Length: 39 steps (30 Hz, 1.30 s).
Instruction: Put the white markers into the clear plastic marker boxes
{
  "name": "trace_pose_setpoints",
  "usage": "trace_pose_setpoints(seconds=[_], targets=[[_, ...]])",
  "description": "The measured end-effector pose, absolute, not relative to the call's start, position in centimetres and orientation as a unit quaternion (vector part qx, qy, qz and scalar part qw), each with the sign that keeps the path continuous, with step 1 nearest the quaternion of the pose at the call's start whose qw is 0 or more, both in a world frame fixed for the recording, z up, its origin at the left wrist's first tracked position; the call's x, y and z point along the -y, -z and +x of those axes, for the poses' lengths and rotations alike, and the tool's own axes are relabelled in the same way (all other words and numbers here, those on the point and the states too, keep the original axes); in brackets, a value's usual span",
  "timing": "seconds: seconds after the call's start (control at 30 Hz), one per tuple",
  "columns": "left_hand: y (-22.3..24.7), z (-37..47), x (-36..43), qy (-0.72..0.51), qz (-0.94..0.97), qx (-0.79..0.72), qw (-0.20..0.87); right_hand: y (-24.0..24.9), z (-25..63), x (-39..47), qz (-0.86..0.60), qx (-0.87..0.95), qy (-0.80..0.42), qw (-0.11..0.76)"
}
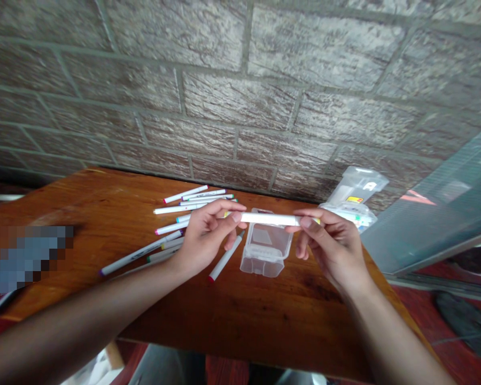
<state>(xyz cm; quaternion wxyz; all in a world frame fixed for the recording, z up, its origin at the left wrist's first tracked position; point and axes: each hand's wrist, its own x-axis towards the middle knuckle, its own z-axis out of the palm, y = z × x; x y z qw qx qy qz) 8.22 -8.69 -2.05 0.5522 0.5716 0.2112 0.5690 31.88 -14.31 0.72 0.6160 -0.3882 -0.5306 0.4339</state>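
Note:
Between both hands a white marker [268, 218] with yellow ends is held level above the table. My left hand [208, 230] pinches its left end, and my right hand [332, 240] pinches the right end, thumb in front. Below the marker lies a clear plastic case [266, 248] on the wooden table. Just left of the case rests another marker [225, 259] with a red end and a dark tip end. Several white markers [188, 206] with coloured ends lie scattered behind and left of my left hand, which partly covers some of them.
A brick wall [224, 107] rises along the back edge of the wooden table [304, 321]. Clear plastic containers [355, 187] stand at the back right corner, beside a glass panel [436, 198]. A pixelated dark blue object [20, 262] is at the left edge.

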Motion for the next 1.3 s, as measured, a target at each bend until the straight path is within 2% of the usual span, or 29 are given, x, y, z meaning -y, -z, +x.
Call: trace_pose_setpoints(seconds=[0.5, 1.3], targets=[[2.2, 8.2, 8.4, -0.58, 0.552, -0.222, 0.556, -1.0, 32.1, 13.9, -0.402, 0.498, -0.42, 0.644], [1.7, 8.0, 8.3, -0.584, 0.501, -0.194, 0.609, -1.9, 32.1, 14.0, -0.414, 0.485, -0.45, 0.625]])
